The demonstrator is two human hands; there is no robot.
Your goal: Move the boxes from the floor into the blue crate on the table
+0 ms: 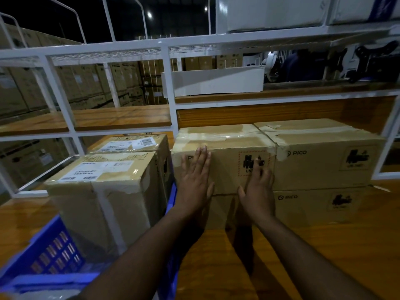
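A blue crate (46,254) stands on the wooden table (324,245) at the lower left. Two taped cardboard boxes sit in it, one in front (104,191) and one behind (138,144). To the right of the crate, PICO cardboard boxes are stacked on the table. My left hand (195,180) lies flat with straight fingers against the front of the upper left PICO box (225,148). My right hand (257,191) presses flat on the same box face, over its red-bordered label. Another upper PICO box (320,152) stands beside it, above a lower one (313,206).
A white metal shelf frame (171,87) with wooden shelves rises behind the boxes. A long white box (216,83) lies on the middle shelf. Stacks of cartons fill the dim background at the left. Black monitor mounts (372,59) stand at the upper right.
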